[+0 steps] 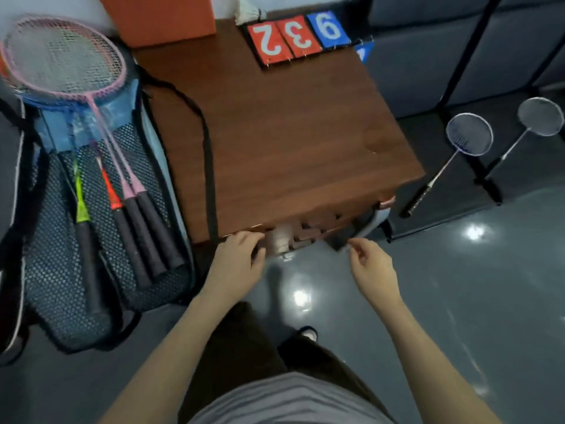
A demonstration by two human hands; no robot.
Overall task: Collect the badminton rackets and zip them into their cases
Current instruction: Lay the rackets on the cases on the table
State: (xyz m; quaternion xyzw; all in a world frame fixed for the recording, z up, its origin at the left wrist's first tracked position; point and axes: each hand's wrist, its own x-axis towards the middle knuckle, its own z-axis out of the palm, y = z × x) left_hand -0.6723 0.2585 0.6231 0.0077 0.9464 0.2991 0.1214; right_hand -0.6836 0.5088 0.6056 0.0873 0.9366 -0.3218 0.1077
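Several rackets [122, 166] already lie in the unzipped case [55, 264] at nine o'clock; two rackets [458, 148] wait on the floor [458, 301] at three o'clock. Your left hand [241, 261] and right hand [371, 264], loosely curled, hold nothing.

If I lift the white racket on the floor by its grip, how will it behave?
The white racket probably stays stiff, since its thin shaft looks straight. It is likely light: the head is only a slim frame with strings. It lies flat, so it should not roll.

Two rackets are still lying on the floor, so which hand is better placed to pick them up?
Probably the right hand: it holds nothing and is on the same side as the two white rackets beside the wooden table. The left hand rests at the table's front edge, farther away.
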